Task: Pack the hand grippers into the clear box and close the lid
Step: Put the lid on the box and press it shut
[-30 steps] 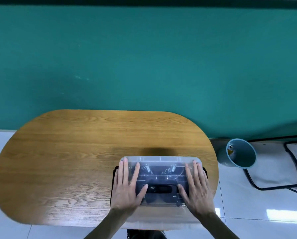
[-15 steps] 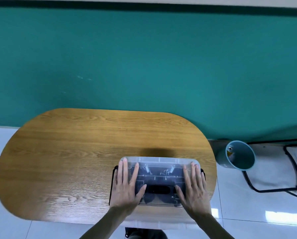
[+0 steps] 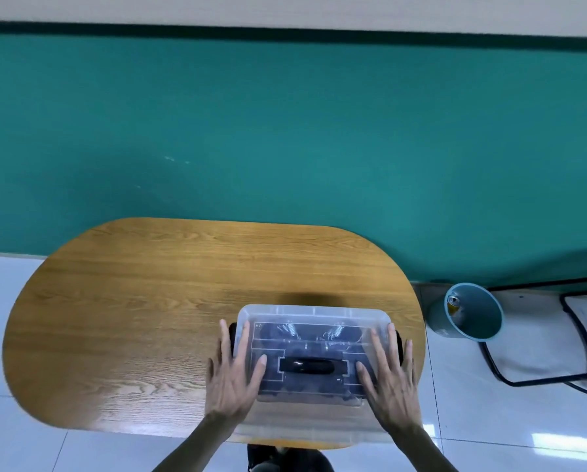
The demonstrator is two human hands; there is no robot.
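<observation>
The clear box (image 3: 314,313) stands on the near right part of the wooden table (image 3: 149,301), its clear lid (image 3: 312,338) lying flat on top. Through the lid I see the dark hand grippers (image 3: 305,335) with metal springs inside, and a black carry handle (image 3: 307,366) set in the lid. My left hand (image 3: 232,379) rests flat at the lid's left end, fingers spread, some over the left edge. My right hand (image 3: 391,383) rests flat at the right end, fingers spread. Black side latches peek out beside both hands.
A teal bin (image 3: 469,316) stands on the tiled floor right of the table, something yellow inside. Black metal tubing and cables (image 3: 578,338) lie further right. A green wall (image 3: 285,131) runs behind the table. The table's near edge lies just under my wrists.
Both hands have slid slightly outward toward the ends of the lid. The view has tilted up a little. The box has not moved.
</observation>
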